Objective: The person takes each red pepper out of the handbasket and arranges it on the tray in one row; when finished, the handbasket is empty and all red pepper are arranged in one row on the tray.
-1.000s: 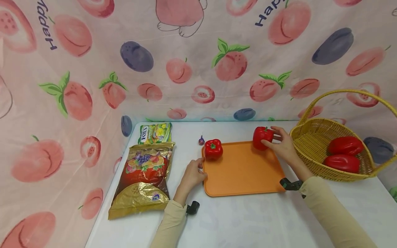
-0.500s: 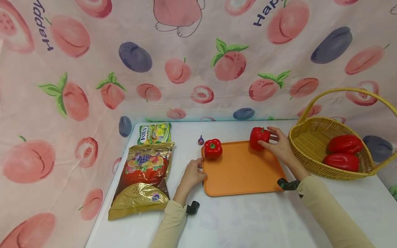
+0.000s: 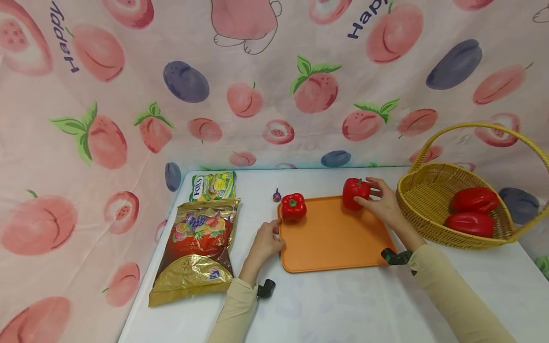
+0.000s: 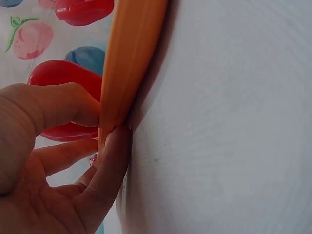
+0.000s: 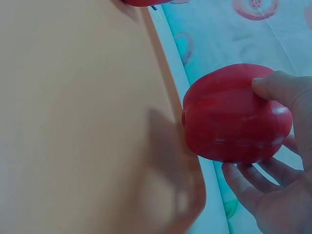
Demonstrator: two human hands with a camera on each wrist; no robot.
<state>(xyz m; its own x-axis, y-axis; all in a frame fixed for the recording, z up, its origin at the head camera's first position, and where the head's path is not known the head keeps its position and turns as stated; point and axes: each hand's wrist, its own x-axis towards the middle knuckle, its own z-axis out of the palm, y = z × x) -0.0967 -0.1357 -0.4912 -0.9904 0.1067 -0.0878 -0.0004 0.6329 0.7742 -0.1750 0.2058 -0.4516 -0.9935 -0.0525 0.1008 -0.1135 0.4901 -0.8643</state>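
Observation:
My right hand (image 3: pixel 383 202) grips a red bell pepper (image 3: pixel 355 194) over the far right corner of an orange tray (image 3: pixel 334 238). In the right wrist view the thumb lies on one side of this bell pepper (image 5: pixel 234 117) and the fingers on the other. A second red bell pepper (image 3: pixel 293 207) stands stem up in the tray's far left corner. At the left edge of the tray is my left hand (image 3: pixel 265 242). The left wrist view has its thumb and fingers pinching the tray's rim (image 4: pixel 124 63), with a red pepper (image 4: pixel 66 73) partly hidden behind the thumb.
To the right stands a yellow wicker basket (image 3: pixel 422 209) with a tall handle, holding two red peppers (image 3: pixel 472 212). A large gold-and-red candy bag (image 3: pixel 197 247) and a small green Fox's packet (image 3: pixel 213 186) lie on the left. A lollipop (image 3: pixel 277 194) lies behind the tray.
My right hand has shifted slightly left with the bell pepper, over the tray's far right corner. The left hand keeps its place at the tray's left edge.

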